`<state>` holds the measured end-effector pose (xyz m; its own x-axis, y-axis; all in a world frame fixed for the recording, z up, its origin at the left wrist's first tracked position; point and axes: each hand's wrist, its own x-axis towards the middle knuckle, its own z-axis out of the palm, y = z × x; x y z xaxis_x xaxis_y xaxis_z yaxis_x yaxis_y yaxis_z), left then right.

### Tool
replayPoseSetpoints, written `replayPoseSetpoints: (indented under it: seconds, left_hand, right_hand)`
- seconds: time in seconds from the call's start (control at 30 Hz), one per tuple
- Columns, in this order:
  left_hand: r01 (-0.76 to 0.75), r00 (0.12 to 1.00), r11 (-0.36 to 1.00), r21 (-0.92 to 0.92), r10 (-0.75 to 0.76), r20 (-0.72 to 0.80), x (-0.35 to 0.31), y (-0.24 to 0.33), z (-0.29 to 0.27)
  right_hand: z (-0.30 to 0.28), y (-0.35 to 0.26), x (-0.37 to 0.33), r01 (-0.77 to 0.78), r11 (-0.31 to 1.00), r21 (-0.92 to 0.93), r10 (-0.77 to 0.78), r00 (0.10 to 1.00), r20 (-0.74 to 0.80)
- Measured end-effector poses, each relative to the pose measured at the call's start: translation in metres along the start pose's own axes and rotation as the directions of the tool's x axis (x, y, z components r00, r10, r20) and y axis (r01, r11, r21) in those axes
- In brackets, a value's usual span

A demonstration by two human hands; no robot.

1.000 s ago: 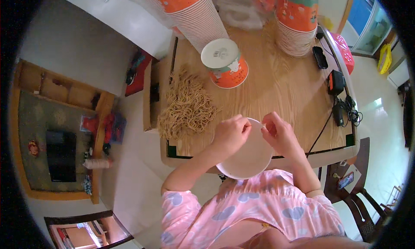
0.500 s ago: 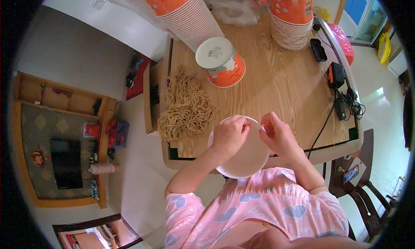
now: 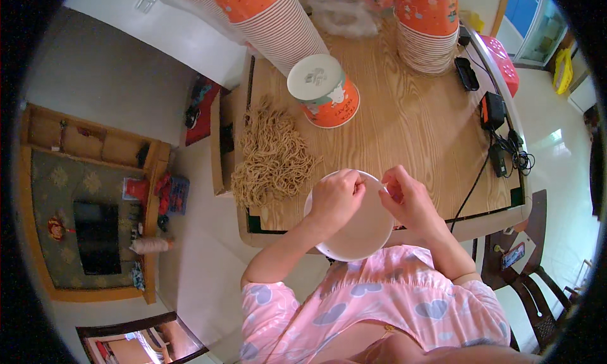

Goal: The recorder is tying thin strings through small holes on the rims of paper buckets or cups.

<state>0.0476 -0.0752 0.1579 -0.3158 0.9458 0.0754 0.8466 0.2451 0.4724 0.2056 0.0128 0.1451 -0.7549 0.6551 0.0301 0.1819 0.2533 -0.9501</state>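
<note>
A white-lined paper bucket (image 3: 357,234) rests at the table's front edge against my body, its open mouth facing up. My left hand (image 3: 340,196) is closed in a pinch over the bucket's far rim, on the left. Opposite it, my right hand (image 3: 406,194) pinches beside the rim on the right, a small gap from the left fingertips. Whatever thin thing the fingertips hold is too small to make out. To the left lies a tangled heap of tan twine (image 3: 272,155). Beyond it, an orange and green paper bucket (image 3: 330,98) stands upside down.
Tall stacks of nested paper buckets (image 3: 278,29) and more buckets (image 3: 427,32) occupy the table's far side, with clear plastic wrap (image 3: 341,13) between. Along the right edge lie a black tray (image 3: 466,74), a power adapter (image 3: 491,111) and tangled cables (image 3: 515,152). A dark chair (image 3: 528,275) stands at right.
Both hands stay almost in place at the bucket's rim. The view has shifted very slightly; nothing else has visibly moved.
</note>
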Motion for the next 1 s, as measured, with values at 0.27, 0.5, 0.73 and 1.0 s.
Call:
replayPoseSetpoints:
  seconds: [0.27,0.5,0.73,1.0]
  left_hand:
    - [0.0,1.0,1.0,-0.013,0.0,0.015,0.002,0.005,-0.003]
    - [-0.035,0.998,0.999,0.005,0.035,-0.051,0.002,0.003,0.0]
    - [-0.012,0.999,1.0,-0.023,0.011,-0.041,0.003,0.007,-0.002]
    - [-0.134,0.985,0.972,0.195,0.152,-0.082,0.008,0.009,-0.022]
  right_hand:
    - [-0.002,-0.003,0.0,0.007,1.0,0.002,-0.007,1.0,0.023]
    - [0.001,0.023,0.031,-0.165,0.932,0.324,0.126,0.982,0.138]
    - [0.019,0.054,0.046,-0.104,0.902,0.419,0.024,0.981,0.191]
    - [0.005,0.023,0.059,0.031,0.996,0.086,-0.039,0.995,0.094]
